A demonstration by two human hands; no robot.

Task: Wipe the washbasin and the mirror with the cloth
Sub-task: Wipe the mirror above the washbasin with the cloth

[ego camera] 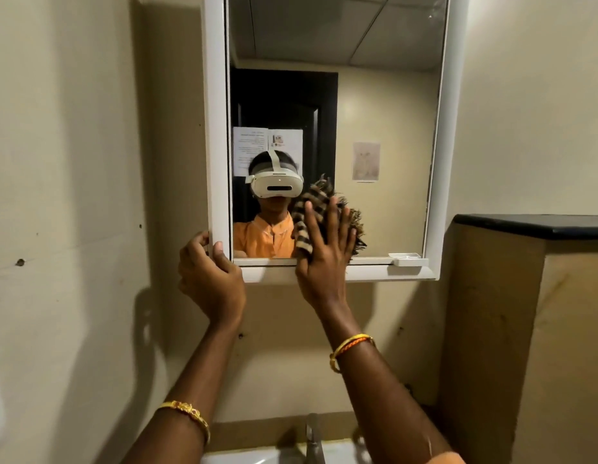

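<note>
A white-framed mirror point(384, 122) hangs on the beige wall ahead. My right hand point(326, 252) lies flat with fingers spread, pressing a brown-and-cream striped cloth point(316, 200) against the lower middle of the glass. My left hand point(210, 276) grips the frame's lower left corner, thumb on the front, fingers round the side. The white washbasin point(244, 457) shows only as a rim at the bottom edge, below my arms.
A metal tap point(313, 440) rises from the basin between my forearms. A small white tray point(409, 261) sits on the mirror's bottom shelf at the right. A beige partition with a black top point(532, 226) stands close on the right.
</note>
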